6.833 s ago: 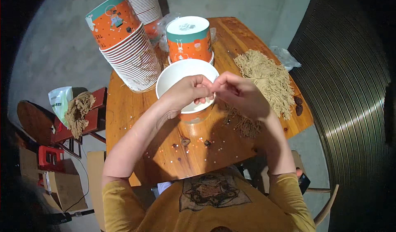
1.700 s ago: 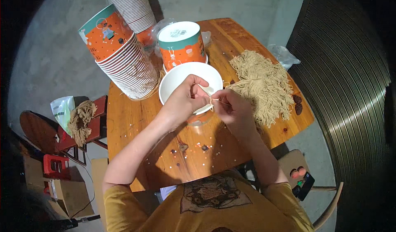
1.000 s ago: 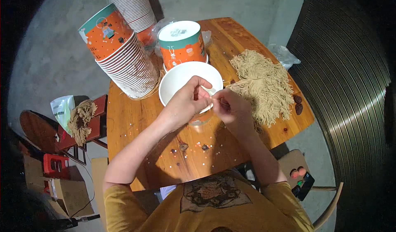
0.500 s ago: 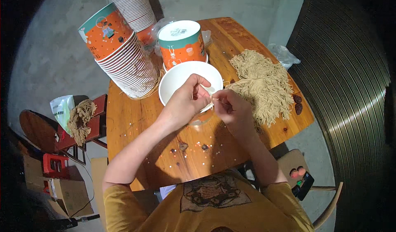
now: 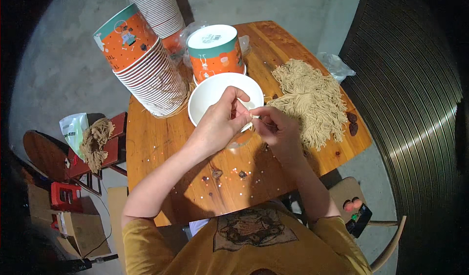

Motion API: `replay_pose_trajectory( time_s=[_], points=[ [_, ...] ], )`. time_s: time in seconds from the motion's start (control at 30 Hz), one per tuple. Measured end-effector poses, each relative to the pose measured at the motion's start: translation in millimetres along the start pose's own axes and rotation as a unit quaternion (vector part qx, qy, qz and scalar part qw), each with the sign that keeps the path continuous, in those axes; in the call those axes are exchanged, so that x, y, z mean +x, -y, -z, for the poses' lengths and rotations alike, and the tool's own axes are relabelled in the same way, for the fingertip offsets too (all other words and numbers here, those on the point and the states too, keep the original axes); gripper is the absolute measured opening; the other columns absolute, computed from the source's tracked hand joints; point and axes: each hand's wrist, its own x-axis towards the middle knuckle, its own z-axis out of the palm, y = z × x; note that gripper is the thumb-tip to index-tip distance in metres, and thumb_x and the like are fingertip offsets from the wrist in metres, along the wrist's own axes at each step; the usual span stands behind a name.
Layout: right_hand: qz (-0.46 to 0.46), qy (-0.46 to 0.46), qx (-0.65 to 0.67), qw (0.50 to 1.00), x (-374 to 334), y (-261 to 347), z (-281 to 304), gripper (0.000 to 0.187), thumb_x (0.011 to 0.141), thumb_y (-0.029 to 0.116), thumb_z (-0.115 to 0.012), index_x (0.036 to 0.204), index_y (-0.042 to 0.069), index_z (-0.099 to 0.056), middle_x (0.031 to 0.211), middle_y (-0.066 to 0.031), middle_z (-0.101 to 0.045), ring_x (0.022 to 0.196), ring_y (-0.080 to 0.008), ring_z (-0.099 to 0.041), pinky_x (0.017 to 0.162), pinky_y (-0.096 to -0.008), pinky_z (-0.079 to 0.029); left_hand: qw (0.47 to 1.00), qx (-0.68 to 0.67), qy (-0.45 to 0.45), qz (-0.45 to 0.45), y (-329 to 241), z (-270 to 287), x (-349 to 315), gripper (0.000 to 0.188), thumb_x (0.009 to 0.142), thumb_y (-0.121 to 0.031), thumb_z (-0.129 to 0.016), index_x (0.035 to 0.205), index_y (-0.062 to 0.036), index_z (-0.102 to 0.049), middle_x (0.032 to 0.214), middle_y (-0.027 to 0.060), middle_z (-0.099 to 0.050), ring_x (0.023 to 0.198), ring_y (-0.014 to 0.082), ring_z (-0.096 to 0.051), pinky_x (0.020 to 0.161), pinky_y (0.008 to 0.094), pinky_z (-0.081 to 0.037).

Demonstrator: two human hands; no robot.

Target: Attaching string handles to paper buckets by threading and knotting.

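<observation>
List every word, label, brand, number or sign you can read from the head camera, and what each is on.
Top orange tub on the tilted stack: a few dark letters, partly turned away; I won't copy them.
Upturned tub behind the bowl: small print on its white base, too small to read.
Plastic bag at left: dark printing, too small and blurred to read.
White bowl: no lettering on the part showing.
</observation>
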Motion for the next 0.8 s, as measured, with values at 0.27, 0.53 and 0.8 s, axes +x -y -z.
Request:
replay_pose_trajectory(
  time_s=[0.27, 0.53, 0.8],
  points=[
    [-0.002, 0.001, 0.025, 1.0, 5.0, -3.2, 0.2, 0.014, 0.084, 0.011, -0.066, 0.095, 0.004, -0.061, 0.071, -0.0047, -0.059, 0.062, -0.011, -0.055, 0.058, -0.025, -0.046, 0.998, 0.061, 0.017, 0.009, -9.9, 0.1, -0.3, 0.024, 0.089, -0.011, -0.059, 0.106, -0.0023, -0.045, 0.076, 0.0063, -0.058, 0.07, 0.014, -0.057, 0.063, 0.0289, -0.047],
    [-0.101, 0.031, 0.141, 0.984, 7.0, -4.7, 3.9, 0.016, 0.088, 0.019, -0.062, 0.091, 0.003, -0.061, 0.072, 0.0004, -0.059, 0.069, -0.0059, -0.052, 0.064, -0.0234, -0.044, 0.998, -0.003, 0.049, 0.035, 3.8, 3.3, 4.1, 0.018, 0.09, -0.015, -0.059, 0.099, -0.0002, -0.056, 0.077, 0.0044, -0.059, 0.072, 0.0113, -0.053, 0.066, 0.0277, -0.046],
    [-0.126, 0.02, 0.167, 0.978, 8.3, -14.4, 1.2, 0.018, 0.089, 0.021, -0.061, 0.089, 0.003, -0.062, 0.072, 0.0032, -0.055, 0.067, -0.0047, -0.048, 0.063, -0.0219, -0.041, 0.995, 0.014, 0.075, 0.061, 10.8, 4.4, 9.5, 0.019, 0.087, -0.019, -0.06, 0.091, -0.0001, -0.059, 0.074, 0.0032, -0.058, 0.069, 0.0107, -0.051, 0.064, 0.0272, -0.044]
  ],
)
